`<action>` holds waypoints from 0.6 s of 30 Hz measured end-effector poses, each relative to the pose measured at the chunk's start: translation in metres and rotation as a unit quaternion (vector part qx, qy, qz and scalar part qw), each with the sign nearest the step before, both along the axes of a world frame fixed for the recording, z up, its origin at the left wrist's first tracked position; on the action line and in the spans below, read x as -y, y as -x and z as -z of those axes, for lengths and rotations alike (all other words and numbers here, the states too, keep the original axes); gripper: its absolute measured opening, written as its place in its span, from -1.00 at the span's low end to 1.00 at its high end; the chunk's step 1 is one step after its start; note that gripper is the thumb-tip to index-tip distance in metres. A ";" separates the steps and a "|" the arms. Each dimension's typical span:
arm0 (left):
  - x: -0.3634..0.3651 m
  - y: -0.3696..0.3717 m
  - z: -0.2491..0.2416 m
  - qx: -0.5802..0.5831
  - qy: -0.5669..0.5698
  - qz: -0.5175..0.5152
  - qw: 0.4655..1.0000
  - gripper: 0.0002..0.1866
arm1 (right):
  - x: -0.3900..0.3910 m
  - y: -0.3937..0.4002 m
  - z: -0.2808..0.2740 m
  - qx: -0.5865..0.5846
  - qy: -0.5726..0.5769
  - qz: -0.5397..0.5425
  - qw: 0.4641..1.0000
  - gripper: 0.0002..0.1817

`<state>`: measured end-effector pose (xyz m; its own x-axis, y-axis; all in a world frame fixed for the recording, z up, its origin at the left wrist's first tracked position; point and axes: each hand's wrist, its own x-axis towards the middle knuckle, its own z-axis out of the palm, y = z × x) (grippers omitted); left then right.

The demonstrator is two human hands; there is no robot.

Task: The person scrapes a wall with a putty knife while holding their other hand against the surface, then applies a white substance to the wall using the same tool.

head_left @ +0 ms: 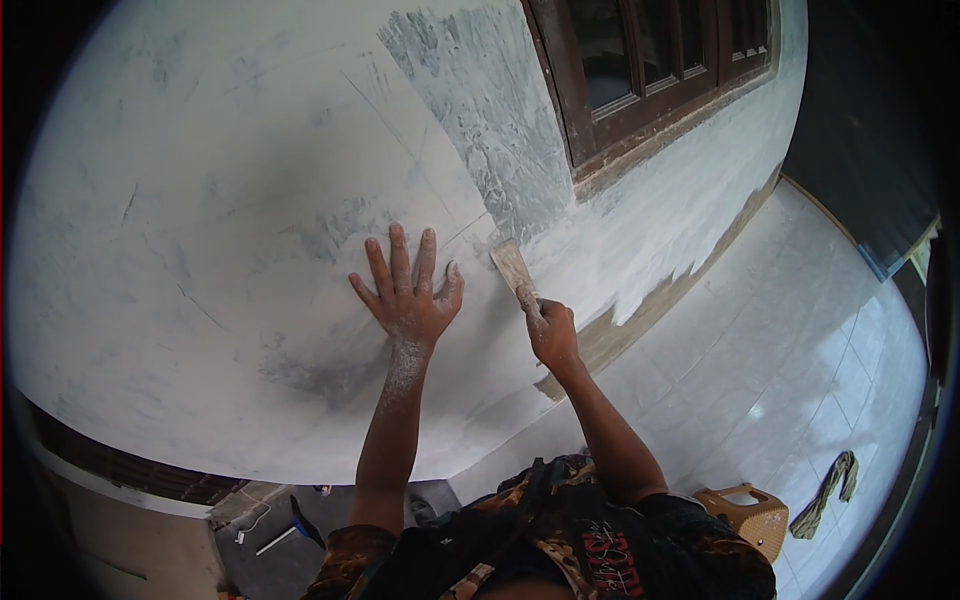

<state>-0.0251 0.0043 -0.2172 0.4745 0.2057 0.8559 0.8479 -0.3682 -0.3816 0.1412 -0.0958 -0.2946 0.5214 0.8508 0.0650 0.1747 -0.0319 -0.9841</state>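
Observation:
My left hand (410,300) lies flat against the whitish wall (270,180) with its fingers spread, and pale dust coats the fingers and wrist. To its right, my right hand (550,328) grips a putty knife (514,268) by the handle. The blade points up and to the left, close to the wall surface; whether its edge touches cannot be made out. Just above the blade runs a rough grey unsmoothed patch (490,110), bordered by smoother white coating. Thin crack-like lines cross the wall left of that patch.
A brown wooden window frame (640,110) is set in the wall at upper right. Bare grey-brown wall (600,350) runs along the base above the tiled floor (720,350). An orange-brown plastic stool (750,515) and a crumpled cloth (826,495) are at lower right.

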 end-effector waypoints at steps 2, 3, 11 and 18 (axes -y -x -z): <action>0.000 -0.001 0.000 0.002 -0.002 0.005 1.000 -0.34 | -0.004 0.004 0.001 0.013 -0.033 0.014 0.999 -0.27; 0.001 -0.001 0.000 0.000 0.002 0.007 1.000 -0.34 | -0.005 0.005 0.000 0.026 -0.066 0.028 0.997 -0.26; -0.001 -0.001 0.000 0.001 -0.012 0.011 1.000 -0.35 | -0.003 0.001 0.012 0.007 -0.006 0.005 1.000 -0.26; -0.001 -0.002 -0.001 0.006 -0.004 0.003 1.000 -0.36 | 0.000 -0.004 -0.005 0.034 -0.031 0.008 0.999 -0.26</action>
